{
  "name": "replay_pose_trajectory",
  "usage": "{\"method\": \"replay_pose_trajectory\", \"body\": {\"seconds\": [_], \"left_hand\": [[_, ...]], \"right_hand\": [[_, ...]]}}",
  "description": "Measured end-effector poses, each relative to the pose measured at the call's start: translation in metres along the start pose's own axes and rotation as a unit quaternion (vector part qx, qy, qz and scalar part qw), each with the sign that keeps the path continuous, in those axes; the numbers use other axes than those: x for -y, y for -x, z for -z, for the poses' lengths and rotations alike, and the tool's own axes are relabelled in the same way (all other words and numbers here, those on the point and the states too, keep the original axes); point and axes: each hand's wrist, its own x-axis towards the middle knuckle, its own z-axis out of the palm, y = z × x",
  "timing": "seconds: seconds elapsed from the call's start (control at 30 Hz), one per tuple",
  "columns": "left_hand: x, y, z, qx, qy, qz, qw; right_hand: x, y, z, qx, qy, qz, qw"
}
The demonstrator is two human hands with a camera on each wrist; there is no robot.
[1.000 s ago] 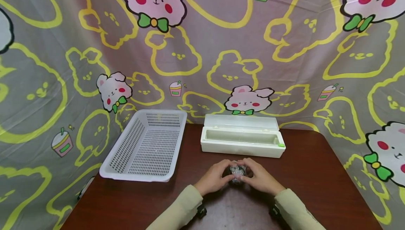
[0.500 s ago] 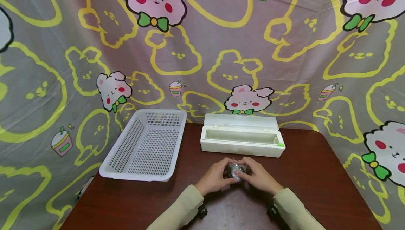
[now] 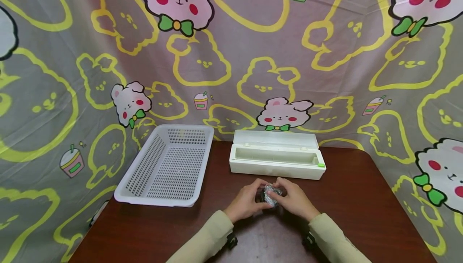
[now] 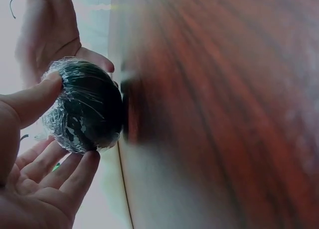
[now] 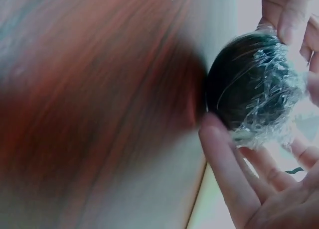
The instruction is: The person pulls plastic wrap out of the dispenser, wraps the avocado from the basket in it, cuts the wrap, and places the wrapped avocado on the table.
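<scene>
A dark round object wrapped in crinkled clear plastic film sits low over the table between both hands; its kind is hidden by the wrap. My left hand grips its left side, and in the left wrist view the thumb lies against the film-wrapped object with the fingers below. From the right, my right hand holds it, thumb over the bunched film on top. The right wrist view has the smooth dark side of the wrapped object close to the tabletop, with right fingers under it.
Behind the hands stands a long white box, its translucent lid raised and a green piece at its right end. A white perforated basket is at the left of the brown table. Patterned cloth hangs behind.
The hands have stayed in place around the wrapped object. The right thumb has shifted leftward and up over the film, and the object has turned slightly.
</scene>
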Motion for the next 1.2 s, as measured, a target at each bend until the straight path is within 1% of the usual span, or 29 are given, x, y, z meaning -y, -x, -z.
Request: {"method": "replay_pose_trajectory", "body": {"seconds": [0.2, 0.33, 0.43, 0.5, 0.6, 0.67, 0.77, 1.07, 1.2], "left_hand": [[0.001, -0.001, -0.002, 0.000, -0.012, 0.002, 0.9999], [0.002, -0.002, -0.002, -0.001, -0.019, -0.004, 0.9998], [0.002, -0.003, -0.001, 0.003, -0.023, -0.001, 0.9997], [0.002, -0.004, 0.000, 0.014, -0.030, 0.006, 0.9994], [0.001, -0.005, 0.002, 0.040, -0.046, 0.025, 0.9978], [0.001, -0.007, 0.003, 0.056, -0.056, 0.026, 0.9965], [0.002, -0.009, 0.002, 0.068, -0.063, 0.020, 0.9955], [0.004, -0.011, 0.002, 0.067, -0.067, -0.011, 0.9954], [0.004, -0.013, 0.004, 0.073, -0.069, -0.015, 0.9948]], "right_hand": [[0.003, 0.002, -0.002, -0.017, 0.008, -0.023, 0.9996], [0.003, 0.003, -0.003, -0.025, -0.007, -0.038, 0.9990], [0.004, 0.002, -0.004, -0.032, -0.022, -0.047, 0.9982], [0.004, 0.002, -0.004, -0.035, -0.026, -0.050, 0.9978], [0.004, 0.002, -0.005, -0.040, -0.024, -0.056, 0.9974], [0.004, 0.002, -0.005, -0.042, -0.019, -0.059, 0.9972], [0.004, 0.002, -0.006, -0.047, -0.012, -0.065, 0.9967], [0.004, 0.002, -0.008, -0.062, -0.002, -0.058, 0.9964], [0.004, 0.001, -0.008, -0.065, -0.005, -0.058, 0.9962]]}}
